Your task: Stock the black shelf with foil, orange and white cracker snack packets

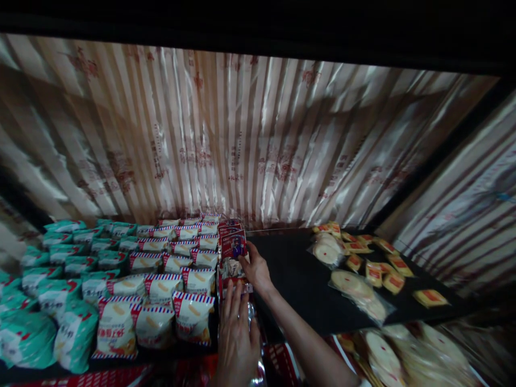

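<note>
A row of dark red packets (233, 244) runs back along the shelf, with a purple figure printed on one. My right hand (258, 269) is closed at the right edge of a red packet in this row, its thumb on the front side. Closer to me, my left hand (234, 336) lies flat with its fingers stretched out over the near packets of the same row. Its fingers cover part of the wrappers, and shiny silver-red wrapping shows beside the thumb. Immediately left of both hands stand white snack bags (194, 317) with red and blue striped tops.
Green snack bags (74, 336) fill the far left. On the black shelf (286, 269) at right lie yellow packets (430, 298) and bagged round flat items (355, 285). More bagged rounds (382, 355) sit lower in front. Pleated printed sheeting (250, 134) backs the shelf.
</note>
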`<state>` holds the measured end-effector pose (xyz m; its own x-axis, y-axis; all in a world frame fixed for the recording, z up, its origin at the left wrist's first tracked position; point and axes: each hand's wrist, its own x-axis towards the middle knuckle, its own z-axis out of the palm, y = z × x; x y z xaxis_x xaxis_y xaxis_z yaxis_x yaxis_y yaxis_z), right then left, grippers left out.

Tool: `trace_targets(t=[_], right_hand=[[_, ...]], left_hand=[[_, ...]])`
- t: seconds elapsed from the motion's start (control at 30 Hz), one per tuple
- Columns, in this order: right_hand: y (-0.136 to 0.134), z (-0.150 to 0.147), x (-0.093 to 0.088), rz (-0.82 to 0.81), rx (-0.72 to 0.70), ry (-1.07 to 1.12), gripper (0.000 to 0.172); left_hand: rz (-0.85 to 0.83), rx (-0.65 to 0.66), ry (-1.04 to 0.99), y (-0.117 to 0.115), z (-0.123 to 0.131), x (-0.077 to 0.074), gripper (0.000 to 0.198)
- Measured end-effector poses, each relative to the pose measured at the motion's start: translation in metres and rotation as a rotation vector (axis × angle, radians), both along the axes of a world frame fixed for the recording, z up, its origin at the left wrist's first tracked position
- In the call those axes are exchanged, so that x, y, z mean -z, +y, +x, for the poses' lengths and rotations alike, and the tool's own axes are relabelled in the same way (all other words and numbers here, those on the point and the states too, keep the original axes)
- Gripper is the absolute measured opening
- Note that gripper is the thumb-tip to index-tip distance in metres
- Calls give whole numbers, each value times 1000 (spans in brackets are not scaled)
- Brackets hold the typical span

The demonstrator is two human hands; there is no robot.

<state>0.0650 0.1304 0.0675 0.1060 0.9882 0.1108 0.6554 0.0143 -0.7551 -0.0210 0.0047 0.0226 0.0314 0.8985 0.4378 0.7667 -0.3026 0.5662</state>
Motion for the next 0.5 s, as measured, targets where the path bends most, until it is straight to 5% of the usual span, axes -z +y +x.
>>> trace_targets(t=[0.5], right_hand=[[-5,-7,-1,-2,-34,-221,45]], left_hand=[[-11,-53,177,15,-7,17,47]])
